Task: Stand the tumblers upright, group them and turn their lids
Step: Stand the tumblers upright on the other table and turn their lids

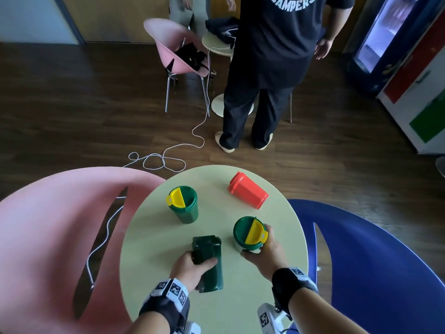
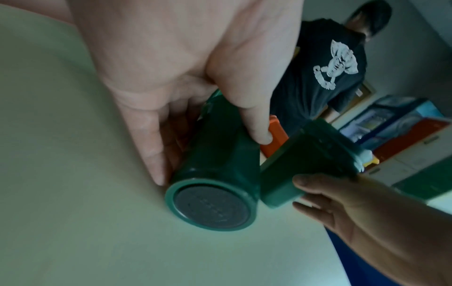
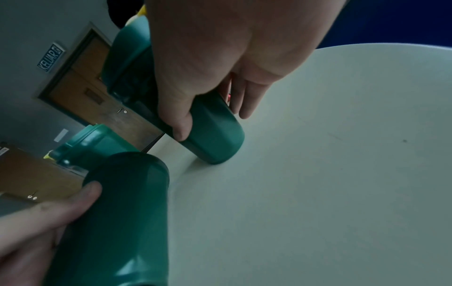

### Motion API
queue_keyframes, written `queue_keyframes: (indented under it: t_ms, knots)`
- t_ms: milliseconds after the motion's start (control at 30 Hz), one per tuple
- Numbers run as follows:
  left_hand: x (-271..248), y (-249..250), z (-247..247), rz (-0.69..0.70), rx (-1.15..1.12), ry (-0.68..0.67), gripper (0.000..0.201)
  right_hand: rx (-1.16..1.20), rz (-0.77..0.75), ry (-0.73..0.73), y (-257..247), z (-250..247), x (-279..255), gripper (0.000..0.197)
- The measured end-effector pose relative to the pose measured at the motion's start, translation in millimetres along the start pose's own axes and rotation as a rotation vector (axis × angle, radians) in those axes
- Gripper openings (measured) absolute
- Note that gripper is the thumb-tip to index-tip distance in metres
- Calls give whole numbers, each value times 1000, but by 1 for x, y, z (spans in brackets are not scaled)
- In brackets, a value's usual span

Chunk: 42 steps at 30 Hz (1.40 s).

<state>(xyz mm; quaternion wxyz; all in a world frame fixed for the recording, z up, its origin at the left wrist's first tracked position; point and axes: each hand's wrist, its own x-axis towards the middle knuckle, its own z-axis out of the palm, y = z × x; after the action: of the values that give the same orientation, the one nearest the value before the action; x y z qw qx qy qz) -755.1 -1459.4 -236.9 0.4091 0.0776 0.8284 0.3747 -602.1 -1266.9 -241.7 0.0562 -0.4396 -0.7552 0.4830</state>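
Several tumblers sit on a round pale-green table (image 1: 277,273). A green tumbler (image 1: 209,273) lies on its side near me; my left hand (image 1: 195,263) grips its lid end, and its base (image 2: 212,205) faces the left wrist camera. To its right my right hand (image 1: 265,251) grips an upright green tumbler (image 1: 248,232) with a yellow flap lid; its base (image 3: 215,139) is on the table. Another green tumbler (image 1: 184,208) stands upright at the back left. A red tumbler (image 1: 248,190) lies on its side at the back right.
A pink chair (image 1: 48,237) stands close on the left and a blue chair (image 1: 373,261) on the right. A person in dark clothes (image 1: 265,68) stands beyond the table. A white cable (image 1: 163,160) loops on the wooden floor.
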Motion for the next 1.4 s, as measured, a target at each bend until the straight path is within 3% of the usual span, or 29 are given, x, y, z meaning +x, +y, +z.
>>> queue_keyframes:
  t_ms: [233, 400, 667, 800, 967, 1167, 1400]
  knots:
    - [4, 27, 0, 231, -81, 175, 70, -16, -1, -8, 3, 0, 1, 81]
    - [-5, 31, 15, 345, 44, 208, 87, -18, 3, -11, 3, 1, 1, 87]
    - [-4, 13, 29, 409, 204, 314, 88, -28, 2, -42, 4, -3, 4, 88]
    - [-7, 11, 28, 399, 197, 286, 93, -49, -31, -81, 2, -9, 5, 92]
    - [-12, 0, 5, 414, 166, 162, 123, -75, -51, -110, 0, -17, 0, 93]
    - [-22, 2, -53, 449, 276, 159, 112, -21, -85, -118, -10, -32, -12, 97]
    - [4, 62, -103, 520, 368, 355, 98, -92, -159, -76, -34, -44, -12, 104]
